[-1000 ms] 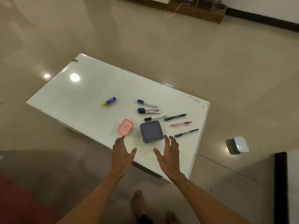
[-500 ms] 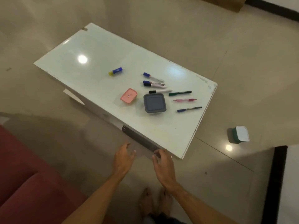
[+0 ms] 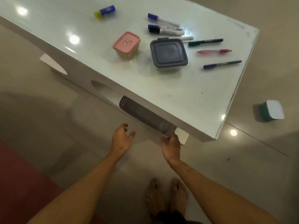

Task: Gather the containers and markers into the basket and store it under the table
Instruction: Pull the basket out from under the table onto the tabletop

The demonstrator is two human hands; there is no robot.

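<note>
Step in hand, as judged: basket retrieval.
Basket (image 3: 145, 115): tucked under the table's (image 3: 178, 94) near edge, rim pinched by the right hand (image 3: 171, 143).
Left hand (image 3: 122, 137): loosely spread, nothing held, before that edge.
Pink container (image 3: 126, 44), grey container (image 3: 168, 53), markers (image 3: 166, 30): on the table top, ungathered.
Next, as judged: basket to be drawn clear and lifted.

Glossy beige tiled floor (image 3: 48, 110), low white table (image 3: 178, 97) with a glass top, round lamp glints (image 3: 233, 132) on both, dark red sofa (image 3: 19, 183) at lower left
</note>
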